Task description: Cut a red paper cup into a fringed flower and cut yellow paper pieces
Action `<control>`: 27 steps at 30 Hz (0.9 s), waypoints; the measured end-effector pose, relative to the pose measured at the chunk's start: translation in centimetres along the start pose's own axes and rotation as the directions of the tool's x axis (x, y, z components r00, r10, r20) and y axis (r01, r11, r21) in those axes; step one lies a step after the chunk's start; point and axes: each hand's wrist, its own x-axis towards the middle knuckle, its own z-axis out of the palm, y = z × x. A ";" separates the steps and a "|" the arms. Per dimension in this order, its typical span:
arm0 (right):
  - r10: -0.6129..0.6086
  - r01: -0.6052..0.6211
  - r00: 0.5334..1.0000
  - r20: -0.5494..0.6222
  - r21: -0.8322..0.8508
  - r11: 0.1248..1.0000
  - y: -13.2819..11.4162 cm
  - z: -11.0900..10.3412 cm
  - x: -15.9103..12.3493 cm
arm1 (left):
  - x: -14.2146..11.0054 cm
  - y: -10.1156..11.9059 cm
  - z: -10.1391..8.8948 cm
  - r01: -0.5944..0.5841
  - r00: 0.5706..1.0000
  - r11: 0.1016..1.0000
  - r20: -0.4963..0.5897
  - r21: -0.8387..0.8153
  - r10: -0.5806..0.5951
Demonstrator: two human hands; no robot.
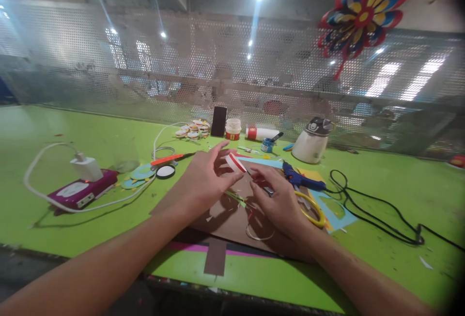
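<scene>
My left hand (208, 175) is closed on a small round white piece with a red band (235, 163), held tilted between thumb and fingers above a brown board (228, 221). Close to its right side is my right hand (278, 192), its fingers curled together. A thin dark tip shows near those fingertips, but what they hold, if anything, is unclear. A yellow ring-shaped handle (319, 214) lies beside my right wrist. Just beyond that hand rests a blue glue gun (305, 179). Green paper strips and white scraps lie on the board beneath my hands.
Leftward are a purple power strip (82, 190) with a white charger (86, 168), an orange cutter (170, 159) and a round black-rimmed lid (165, 171). Behind stand a phone (219, 121), a cup (233, 129), a blue jar (267, 145) and a white kettle (311, 142). A black cord (381, 209) loops rightward.
</scene>
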 end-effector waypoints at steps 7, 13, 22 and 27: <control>0.032 -0.029 0.997 0.069 -0.046 0.999 0.2 0.2 -0.2 | 0.3 -1.2 -0.1 -0.150 0.981 0.970 -0.097 0.189 0.170; 0.056 -0.047 0.992 0.116 -0.074 0.996 0.6 0.3 -0.3 | 0.6 -1.4 -0.4 -0.144 0.978 0.969 -0.121 0.200 0.170; 0.224 -0.224 0.972 0.069 -0.011 0.975 1.1 -0.6 0.7 | 1.4 -1.0 -0.7 -0.063 0.997 0.998 -0.043 0.027 0.064; 0.359 -0.391 0.917 0.174 0.211 0.896 1.2 -1.1 1.1 | 0.9 -0.6 -0.2 0.031 0.993 0.995 0.114 -0.096 -0.019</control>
